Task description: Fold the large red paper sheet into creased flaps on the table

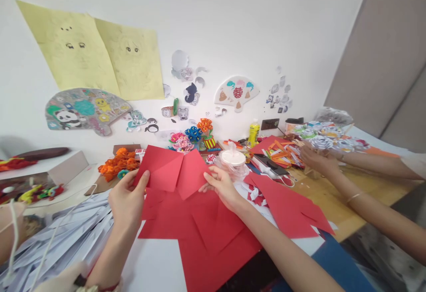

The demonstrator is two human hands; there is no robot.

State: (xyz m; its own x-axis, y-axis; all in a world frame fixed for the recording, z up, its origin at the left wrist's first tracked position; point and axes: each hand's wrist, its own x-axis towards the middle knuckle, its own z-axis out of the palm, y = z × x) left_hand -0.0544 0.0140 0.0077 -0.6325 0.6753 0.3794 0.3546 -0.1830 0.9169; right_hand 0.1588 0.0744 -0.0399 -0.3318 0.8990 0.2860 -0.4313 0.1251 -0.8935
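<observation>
Two pieces of red paper are up in front of me, side by side and touching or overlapping at the middle. My left hand [128, 196] pinches the left red paper [159, 166] at its left edge, thumb on top. The right red paper [193, 174] is gripped at its right edge by my right hand [221, 185], between thumb and fingers. Below them, more red paper sheets [173, 216] lie spread over white paper [153, 261] on the table.
A co-worker's hands [317, 156] work at the right over orange paper strips [279, 150]. A plastic-wrapped cup [233, 158] stands behind my right hand. Folded white papers [76, 234] pile up at left. Orange flowers [118, 163], a yellow bottle [253, 134] and a phone [273, 164] sit along the back.
</observation>
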